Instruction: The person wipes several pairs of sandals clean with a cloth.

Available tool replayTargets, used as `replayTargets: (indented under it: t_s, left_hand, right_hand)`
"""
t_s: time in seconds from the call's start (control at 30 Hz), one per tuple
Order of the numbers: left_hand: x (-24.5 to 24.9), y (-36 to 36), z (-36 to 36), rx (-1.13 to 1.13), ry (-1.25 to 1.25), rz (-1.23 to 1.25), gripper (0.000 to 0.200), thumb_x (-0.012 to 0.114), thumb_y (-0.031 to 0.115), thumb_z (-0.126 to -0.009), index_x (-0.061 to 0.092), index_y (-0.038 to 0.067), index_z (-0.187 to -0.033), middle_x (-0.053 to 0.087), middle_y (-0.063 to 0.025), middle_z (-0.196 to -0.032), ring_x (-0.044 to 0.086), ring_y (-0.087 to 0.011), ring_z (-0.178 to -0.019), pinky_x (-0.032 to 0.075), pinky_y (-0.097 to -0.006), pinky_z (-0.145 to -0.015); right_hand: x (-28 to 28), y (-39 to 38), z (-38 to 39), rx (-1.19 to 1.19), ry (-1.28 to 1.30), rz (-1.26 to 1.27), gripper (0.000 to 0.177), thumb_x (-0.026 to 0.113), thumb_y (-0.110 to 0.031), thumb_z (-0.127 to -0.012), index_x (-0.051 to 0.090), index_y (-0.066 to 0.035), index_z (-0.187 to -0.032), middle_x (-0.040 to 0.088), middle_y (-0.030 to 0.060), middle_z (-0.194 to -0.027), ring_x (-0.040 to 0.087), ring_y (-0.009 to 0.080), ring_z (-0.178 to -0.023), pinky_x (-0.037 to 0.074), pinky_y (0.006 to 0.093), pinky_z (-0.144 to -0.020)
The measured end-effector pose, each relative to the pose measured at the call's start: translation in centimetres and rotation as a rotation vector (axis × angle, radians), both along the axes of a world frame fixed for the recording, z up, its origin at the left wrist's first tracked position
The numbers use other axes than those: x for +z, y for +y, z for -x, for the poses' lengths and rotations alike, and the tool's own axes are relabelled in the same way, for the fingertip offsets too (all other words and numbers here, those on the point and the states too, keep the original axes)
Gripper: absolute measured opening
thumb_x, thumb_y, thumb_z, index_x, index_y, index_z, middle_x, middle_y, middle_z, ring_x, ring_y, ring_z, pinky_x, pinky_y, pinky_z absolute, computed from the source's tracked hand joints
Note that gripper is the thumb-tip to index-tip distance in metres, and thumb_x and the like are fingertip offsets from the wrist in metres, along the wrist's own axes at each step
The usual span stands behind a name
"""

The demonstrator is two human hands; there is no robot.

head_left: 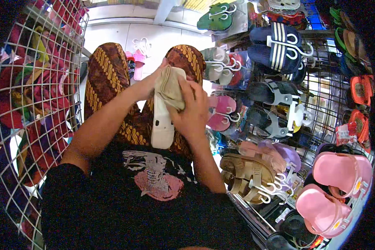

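Note:
A cream-white sandal [163, 129] lies lengthwise above my lap, two small dark holes showing near its closer end. My left hand [155, 81] grips its far part from the left side, with most of the fingers hidden behind the sandal and cloth. Over the upper half of the sandal lies a folded beige cloth [169, 89]. Pressing that cloth against the sandal from the right, my right hand [191, 104] has its fingers curled around it.
At right, a wire rack holds hanging footwear, including navy striped slides [275, 48], brown sandals [248, 171] and pink clogs [325, 210]. A wire grid [33, 104] with colourful items stands at left. Pink slippers [138, 66] lie on the white tiled floor beyond my knees.

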State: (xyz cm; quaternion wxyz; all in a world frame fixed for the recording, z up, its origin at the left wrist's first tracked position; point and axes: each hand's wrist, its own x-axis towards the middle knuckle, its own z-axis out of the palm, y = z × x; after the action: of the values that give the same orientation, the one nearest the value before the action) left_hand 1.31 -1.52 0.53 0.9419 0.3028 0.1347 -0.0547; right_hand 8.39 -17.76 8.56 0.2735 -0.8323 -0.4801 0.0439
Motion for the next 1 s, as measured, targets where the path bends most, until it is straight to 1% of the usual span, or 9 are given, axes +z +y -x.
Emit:
replayTargets:
  t_s: [0.03,0.13,0.17,0.3,0.4,0.63,0.8,0.93,1.0]
  left_hand:
    - [-1.4,0.1,-0.6,0.041,-0.001,-0.169,0.085,0.013,0.072,-0.094,0.049,0.01,-0.139,0.057,-0.0056,-0.134,0.051,-0.0207,-0.129,0.041,-0.0344,-0.109]
    - [-0.2,-0.7,-0.4,0.168,0.124,-0.095,0.084,0.013,0.072,-0.095,0.046,0.011,-0.142,0.056,-0.0038,-0.134,0.047,-0.0189,-0.131,0.04,-0.0337,-0.11]
    - [-5.1,0.0,-0.3,0.093,0.041,-0.211,0.084,0.013,0.071,-0.096,0.046,0.01,-0.142,0.058,-0.0064,-0.133,0.053,-0.0206,-0.125,0.044,-0.0346,-0.106]
    - [-2.7,0.5,0.1,-0.012,-0.06,0.289,0.074,0.02,0.064,-0.101,0.051,0.007,-0.138,0.065,-0.0119,-0.117,0.064,-0.0216,-0.105,0.052,-0.0363,-0.094]
    - [-1.7,0.4,-0.8,0.104,-0.096,-0.013,0.065,0.025,0.056,-0.104,0.051,0.007,-0.138,0.065,-0.0122,-0.118,0.064,-0.0216,-0.107,0.052,-0.0367,-0.095]
    - [1.6,-1.1,0.1,0.205,0.08,-0.257,0.051,0.03,0.038,-0.106,0.047,0.005,-0.142,0.056,-0.0069,-0.136,0.056,-0.0183,-0.12,0.044,-0.0349,-0.105]
    - [-3.3,0.4,-1.5,0.066,-0.168,0.263,0.054,0.028,0.04,-0.106,0.05,0.003,-0.139,0.063,-0.0081,-0.124,0.063,-0.0184,-0.106,0.05,-0.0345,-0.097]
    - [-2.9,0.0,-1.3,0.029,-0.077,0.299,0.054,0.029,0.039,-0.105,0.045,0.004,-0.143,0.064,-0.01,-0.122,0.065,-0.0204,-0.102,0.053,-0.0377,-0.092]
    - [-2.8,-0.7,-0.7,0.104,0.056,-0.041,0.052,0.028,0.039,-0.106,0.045,0.005,-0.142,0.062,-0.0111,-0.125,0.064,-0.0211,-0.105,0.053,-0.0375,-0.093]
  right_hand:
    - [0.0,0.8,-0.1,0.022,-0.038,0.05,0.075,0.079,-0.021,-0.071,0.05,-0.008,-0.138,0.055,0.0181,-0.121,0.053,0.0375,-0.112,0.042,0.0455,-0.097]
    - [-0.8,1.9,-0.3,-0.06,0.0,0.039,0.079,0.08,-0.03,-0.07,0.05,-0.011,-0.14,0.053,0.0174,-0.122,0.051,0.0379,-0.111,0.041,0.0446,-0.097]
    - [0.2,1.4,0.6,-0.004,-0.007,0.07,0.073,0.078,-0.035,-0.073,0.053,-0.012,-0.137,0.051,0.0177,-0.124,0.049,0.0377,-0.113,0.039,0.0467,-0.098]
    - [0.3,-1.9,3.6,0.137,-0.065,0.116,0.065,0.077,-0.039,-0.075,0.059,-0.017,-0.134,0.049,0.0177,-0.128,0.045,0.0367,-0.119,0.035,0.0489,-0.101]
    - [-0.5,-1.9,3.0,0.051,-0.057,0.059,0.065,0.077,-0.039,-0.075,0.06,-0.019,-0.134,0.048,0.0178,-0.13,0.045,0.0369,-0.119,0.035,0.0481,-0.102]
    - [-1.3,2.1,-0.6,-0.129,-0.087,0.003,0.055,0.069,-0.034,-0.086,0.058,-0.013,-0.135,0.055,0.0136,-0.121,0.051,0.0338,-0.111,0.04,0.0455,-0.096]
    - [1.0,-1.8,3.1,0.081,-0.09,0.128,0.055,0.07,-0.038,-0.084,0.06,-0.018,-0.134,0.055,0.0149,-0.118,0.051,0.0333,-0.11,0.039,0.0443,-0.096]
    - [0.5,-1.5,2.9,-0.033,-0.096,0.12,0.055,0.068,-0.037,-0.086,0.059,-0.013,-0.134,0.054,0.0162,-0.118,0.051,0.0344,-0.11,0.039,0.0445,-0.097]
    - [-1.4,0.7,0.3,-0.172,-0.036,0.024,0.055,0.067,-0.036,-0.087,0.058,-0.011,-0.135,0.054,0.0171,-0.118,0.051,0.0354,-0.109,0.04,0.0449,-0.097]
